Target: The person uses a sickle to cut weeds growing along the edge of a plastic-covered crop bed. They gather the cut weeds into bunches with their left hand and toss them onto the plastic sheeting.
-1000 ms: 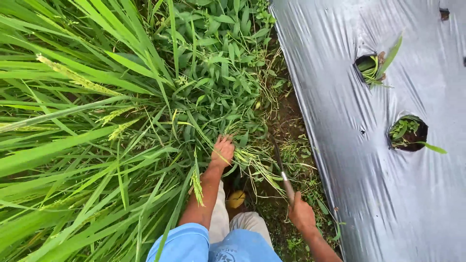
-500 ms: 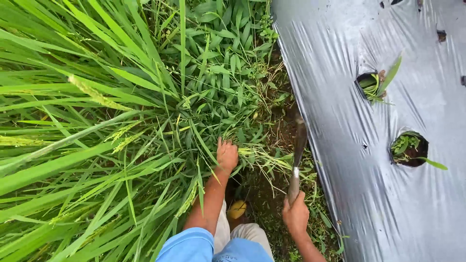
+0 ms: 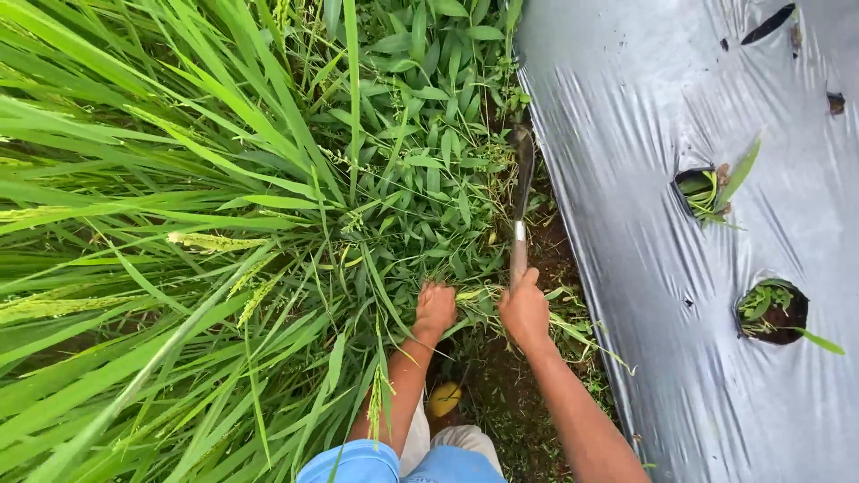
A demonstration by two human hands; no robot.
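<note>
Left hand [image 3: 436, 309] grips a tuft of grass [image 3: 447, 241] — fingers buried among blades. Right hand [image 3: 523, 310] is closed around the sickle [image 3: 521, 201] handle — blade tip blurred against weeds.

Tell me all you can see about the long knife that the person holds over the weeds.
The knife has a long, dark, slightly curved blade, dull like worn metal, and a pale handle with a light band where blade and handle meet. The right hand is closed around the handle. The blade points away from the person, above the green weeds, near the edge of the grey plastic sheet.
</note>
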